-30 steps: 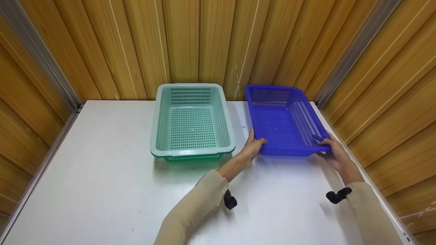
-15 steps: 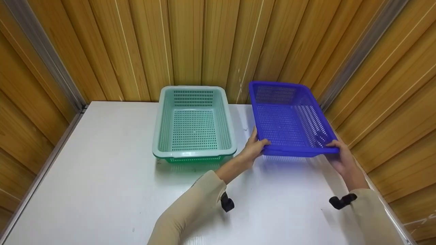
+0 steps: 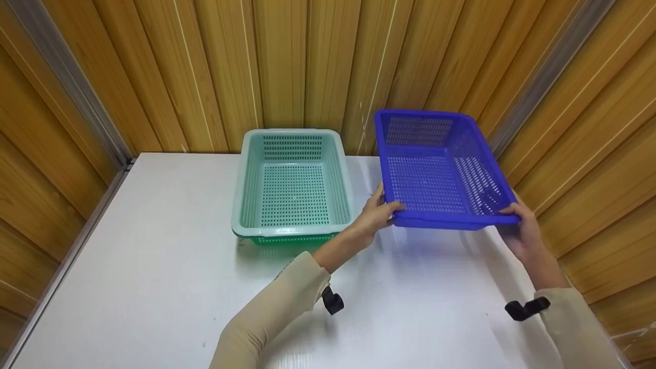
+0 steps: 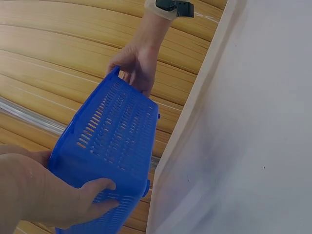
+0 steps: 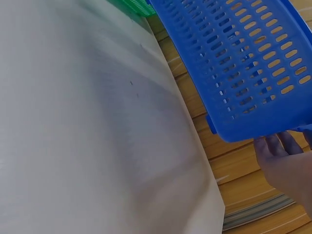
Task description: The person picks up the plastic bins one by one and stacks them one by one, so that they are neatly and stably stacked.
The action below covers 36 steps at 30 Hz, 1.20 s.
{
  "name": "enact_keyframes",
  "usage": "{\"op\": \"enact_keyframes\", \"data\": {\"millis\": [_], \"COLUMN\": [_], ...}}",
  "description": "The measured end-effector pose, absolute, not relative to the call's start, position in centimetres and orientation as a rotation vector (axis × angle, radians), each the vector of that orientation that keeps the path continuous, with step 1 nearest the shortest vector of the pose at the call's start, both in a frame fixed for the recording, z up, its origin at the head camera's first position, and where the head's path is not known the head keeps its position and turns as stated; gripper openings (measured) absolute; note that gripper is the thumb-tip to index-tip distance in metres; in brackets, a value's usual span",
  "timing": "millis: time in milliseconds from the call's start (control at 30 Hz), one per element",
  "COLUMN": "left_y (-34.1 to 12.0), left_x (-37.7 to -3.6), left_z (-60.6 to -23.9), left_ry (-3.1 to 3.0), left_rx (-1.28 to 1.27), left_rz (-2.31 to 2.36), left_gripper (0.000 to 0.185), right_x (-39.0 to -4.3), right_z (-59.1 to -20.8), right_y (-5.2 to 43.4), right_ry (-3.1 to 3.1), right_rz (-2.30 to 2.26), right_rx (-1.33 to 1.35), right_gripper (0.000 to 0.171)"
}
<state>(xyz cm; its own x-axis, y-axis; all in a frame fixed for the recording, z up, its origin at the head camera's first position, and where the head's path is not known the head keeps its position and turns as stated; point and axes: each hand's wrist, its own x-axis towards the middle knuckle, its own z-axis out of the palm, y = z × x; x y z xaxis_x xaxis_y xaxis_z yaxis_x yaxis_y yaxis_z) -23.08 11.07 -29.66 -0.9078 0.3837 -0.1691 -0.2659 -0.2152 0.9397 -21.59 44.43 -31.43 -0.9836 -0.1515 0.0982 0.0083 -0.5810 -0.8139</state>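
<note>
Held the blue basket (image 3: 435, 174) clear of the white surface (image 3: 154, 266), at the right side, just beside the green basket (image 3: 292, 187) and close to the wooden wall (image 3: 307, 61). Gripped its near edge at both corners: left hand (image 3: 376, 215) curled round the near-left corner, thumb over the rim, fingers underneath; right hand (image 3: 520, 230) curled round the near-right corner in the same way. Tilted, near edge low, far edge raised toward the wall.

Seen from the left wrist, the same grip, fingers (image 4: 100, 187) wrapped under the perforated wall of the basket (image 4: 114, 141), the other hand (image 4: 136, 63) at the far corner. From the right wrist, only fingertips (image 5: 278, 146) showing below the rim.

Best handled, by judgement, with both hands level and pressure even, so that the light plastic neither twisted nor slipped. Worth minding the wall on the right and the green basket's rim on the left while carrying.
</note>
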Motion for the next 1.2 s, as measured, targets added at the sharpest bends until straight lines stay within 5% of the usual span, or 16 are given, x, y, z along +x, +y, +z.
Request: {"op": "enact_keyframes", "data": {"millis": [600,1200], "left_y": [6.5,1.5], "left_x": [-23.0,-22.4], "left_z": [-27.4,-27.0], "left_ry": [1.721,1.747], "left_rx": [0.293,0.366], "left_rz": [2.132,2.121], "left_gripper": [0.077,0.077], "right_x": [-20.2,-20.8], "right_z": [-28.1,-28.1], "right_y": [40.8,37.3], "right_ry": [1.540,1.594], "right_rz": [-2.701,-2.577], "right_rx": [-0.427,-0.480], "right_gripper": [0.060,0.056]}}
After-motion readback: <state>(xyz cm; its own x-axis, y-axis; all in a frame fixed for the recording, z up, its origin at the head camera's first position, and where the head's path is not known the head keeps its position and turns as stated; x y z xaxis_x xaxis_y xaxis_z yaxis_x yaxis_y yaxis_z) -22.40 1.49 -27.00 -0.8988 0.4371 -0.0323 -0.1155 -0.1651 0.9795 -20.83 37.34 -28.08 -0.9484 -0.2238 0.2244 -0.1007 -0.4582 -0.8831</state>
